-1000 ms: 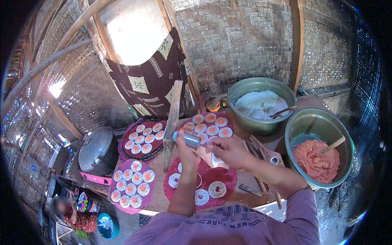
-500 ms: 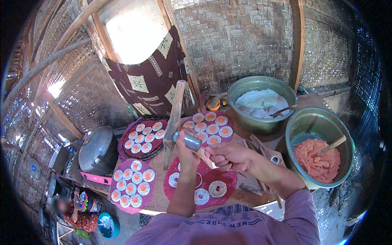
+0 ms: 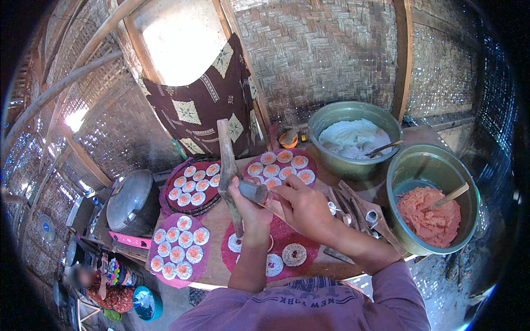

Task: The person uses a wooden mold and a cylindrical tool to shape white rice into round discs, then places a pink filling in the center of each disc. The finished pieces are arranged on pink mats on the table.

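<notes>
My left hand [image 3: 251, 208] is wrapped round a grey metal tube [image 3: 252, 191] joined to a rough wooden crosspiece [image 3: 227, 160]. Pink dough [image 3: 269, 197] shows at the tube's right-hand mouth. Closed at that mouth, my right hand [image 3: 303, 204] grips a flat wooden stick, mostly hidden by its fingers. Both hands are above a dark pink round sheet [image 3: 282, 236], which carries white lacy rounds, one of them browner [image 3: 294, 255].
More sheets with orange-centred white rounds lie left [image 3: 176, 255], farther back [image 3: 193, 185] and beyond my hands [image 3: 280, 168]. Green tubs hold white dough [image 3: 353, 138] and pink dough [image 3: 428, 215]. Wooden tools [image 3: 361, 212] lie right. A lidded pot [image 3: 130, 201] stands left; a person [image 3: 113, 298] sits lower left.
My right hand has moved up and inward to the tube's mouth, and pink dough now shows there. The wooden crosspiece has tilted, its top swinging left.
</notes>
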`<state>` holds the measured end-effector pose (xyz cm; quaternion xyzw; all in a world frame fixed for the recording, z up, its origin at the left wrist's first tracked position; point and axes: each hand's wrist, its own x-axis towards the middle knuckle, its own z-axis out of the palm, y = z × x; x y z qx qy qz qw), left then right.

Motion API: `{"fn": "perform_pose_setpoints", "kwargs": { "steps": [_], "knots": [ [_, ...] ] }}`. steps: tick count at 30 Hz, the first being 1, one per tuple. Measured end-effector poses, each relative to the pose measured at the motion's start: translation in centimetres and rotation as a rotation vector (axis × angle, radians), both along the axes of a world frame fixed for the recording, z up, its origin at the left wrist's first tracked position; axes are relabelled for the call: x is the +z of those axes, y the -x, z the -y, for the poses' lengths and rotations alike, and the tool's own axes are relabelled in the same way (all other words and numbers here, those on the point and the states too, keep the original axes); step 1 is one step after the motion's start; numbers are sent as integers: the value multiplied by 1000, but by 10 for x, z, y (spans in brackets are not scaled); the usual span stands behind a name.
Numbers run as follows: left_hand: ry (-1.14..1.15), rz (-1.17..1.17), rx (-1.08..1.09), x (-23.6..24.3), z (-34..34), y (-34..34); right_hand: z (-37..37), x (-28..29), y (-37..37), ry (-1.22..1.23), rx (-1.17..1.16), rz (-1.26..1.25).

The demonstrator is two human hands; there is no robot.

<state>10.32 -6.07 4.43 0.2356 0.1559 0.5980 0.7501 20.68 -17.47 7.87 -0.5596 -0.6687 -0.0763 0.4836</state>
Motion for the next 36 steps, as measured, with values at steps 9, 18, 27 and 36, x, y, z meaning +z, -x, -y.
{"fn": "perform_pose_setpoints", "kwargs": {
  "steps": [9, 18, 27, 36],
  "knots": [
    [-7, 17, -13, 2, 2, 0, -2, -5, 2, 33, 33, -21],
    [44, 31, 27, 3, 3, -5, -1, -4, 0, 46, 21, -23],
    [49, 30, 37, 7, 6, -7, 1, 0, 1, 36, 18, -7],
    [-111, -25, 53, 6, 9, -2, -2, -6, 1, -76, -48, 297]
  ]
}}
